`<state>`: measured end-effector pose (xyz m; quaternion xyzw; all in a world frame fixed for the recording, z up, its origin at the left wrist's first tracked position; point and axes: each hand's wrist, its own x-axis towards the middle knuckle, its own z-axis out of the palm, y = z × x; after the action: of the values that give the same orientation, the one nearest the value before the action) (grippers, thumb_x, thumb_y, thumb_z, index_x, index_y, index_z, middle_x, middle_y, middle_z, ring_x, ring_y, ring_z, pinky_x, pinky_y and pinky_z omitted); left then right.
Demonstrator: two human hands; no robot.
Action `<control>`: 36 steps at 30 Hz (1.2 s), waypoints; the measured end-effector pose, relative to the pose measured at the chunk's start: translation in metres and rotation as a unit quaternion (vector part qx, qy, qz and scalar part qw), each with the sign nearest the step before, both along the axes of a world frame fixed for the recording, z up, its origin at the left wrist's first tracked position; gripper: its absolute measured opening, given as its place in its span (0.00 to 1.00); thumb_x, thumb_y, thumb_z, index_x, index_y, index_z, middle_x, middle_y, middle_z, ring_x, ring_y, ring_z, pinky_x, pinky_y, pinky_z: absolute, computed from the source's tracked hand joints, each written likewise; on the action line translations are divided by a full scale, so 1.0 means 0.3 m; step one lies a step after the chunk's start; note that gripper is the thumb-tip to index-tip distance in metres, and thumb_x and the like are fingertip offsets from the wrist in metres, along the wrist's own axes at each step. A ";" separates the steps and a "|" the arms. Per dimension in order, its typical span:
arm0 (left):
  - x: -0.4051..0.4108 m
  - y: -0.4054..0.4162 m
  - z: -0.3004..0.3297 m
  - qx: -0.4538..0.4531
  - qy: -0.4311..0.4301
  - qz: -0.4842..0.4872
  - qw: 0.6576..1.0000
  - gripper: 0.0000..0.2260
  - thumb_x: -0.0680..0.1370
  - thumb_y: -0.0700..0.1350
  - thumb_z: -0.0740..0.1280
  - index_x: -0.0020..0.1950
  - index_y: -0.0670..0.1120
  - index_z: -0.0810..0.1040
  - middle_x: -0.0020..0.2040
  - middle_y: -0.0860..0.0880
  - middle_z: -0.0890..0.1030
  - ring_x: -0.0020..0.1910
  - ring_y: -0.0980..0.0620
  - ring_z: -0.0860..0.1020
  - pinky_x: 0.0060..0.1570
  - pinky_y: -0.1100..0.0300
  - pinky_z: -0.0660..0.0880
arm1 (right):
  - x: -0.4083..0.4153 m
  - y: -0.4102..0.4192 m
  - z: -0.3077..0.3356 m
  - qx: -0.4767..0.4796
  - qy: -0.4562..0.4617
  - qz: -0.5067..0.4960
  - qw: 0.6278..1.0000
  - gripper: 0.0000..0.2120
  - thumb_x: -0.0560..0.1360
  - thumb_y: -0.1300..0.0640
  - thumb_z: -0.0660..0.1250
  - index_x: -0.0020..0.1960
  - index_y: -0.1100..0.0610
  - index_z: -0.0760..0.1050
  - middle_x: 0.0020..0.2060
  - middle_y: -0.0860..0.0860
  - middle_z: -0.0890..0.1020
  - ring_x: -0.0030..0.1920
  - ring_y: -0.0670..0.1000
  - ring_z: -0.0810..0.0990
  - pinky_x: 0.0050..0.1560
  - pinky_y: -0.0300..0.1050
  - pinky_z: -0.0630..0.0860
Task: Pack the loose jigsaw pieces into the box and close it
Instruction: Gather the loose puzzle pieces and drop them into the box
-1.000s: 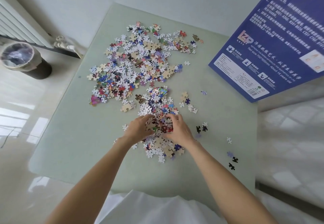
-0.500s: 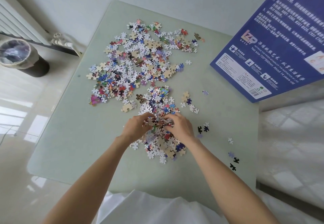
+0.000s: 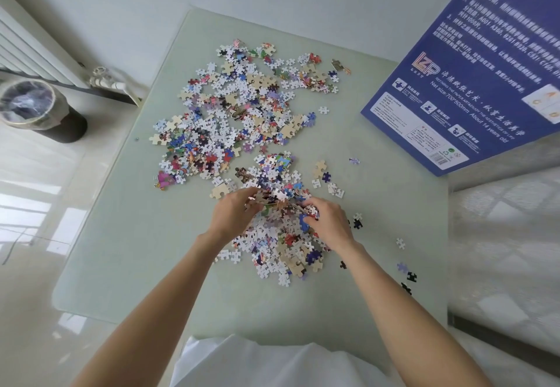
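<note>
1. The left hand (image 3: pixel 233 215) and right hand (image 3: pixel 328 223) are cupping a clump of pieces (image 3: pixel 280 201) between them, fingers curled round it, just above the near heap (image 3: pixel 281 250).
2. The far heap (image 3: pixel 239 114) is lying spread over the middle of the table (image 3: pixel 121 250), apart from the hands.
3. A few strays (image 3: pixel 407 277) are sitting near the table's right edge.
4. The blue box (image 3: pixel 472 83) is resting at the far right corner, printed face up, well apart from both hands.
</note>
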<state>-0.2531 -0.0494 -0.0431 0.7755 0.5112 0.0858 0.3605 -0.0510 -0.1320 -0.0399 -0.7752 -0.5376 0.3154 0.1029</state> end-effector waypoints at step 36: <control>0.870 0.459 0.783 0.190 -0.309 -0.130 0.923 0.12 0.76 0.42 0.67 0.59 0.48 0.77 0.48 0.56 0.80 0.47 0.59 0.79 0.45 0.60 0.79 | 0.889 0.304 1.013 0.495 -0.181 -0.147 0.837 0.06 0.72 0.59 0.69 0.49 0.56 0.79 0.45 0.50 0.81 0.45 0.49 0.78 0.46 0.42 0.73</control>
<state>0.0077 0.0882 0.1918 0.8241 0.2435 0.3691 0.3540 0.2159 -0.0410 0.2639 -0.7342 -0.5109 -0.1571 0.4188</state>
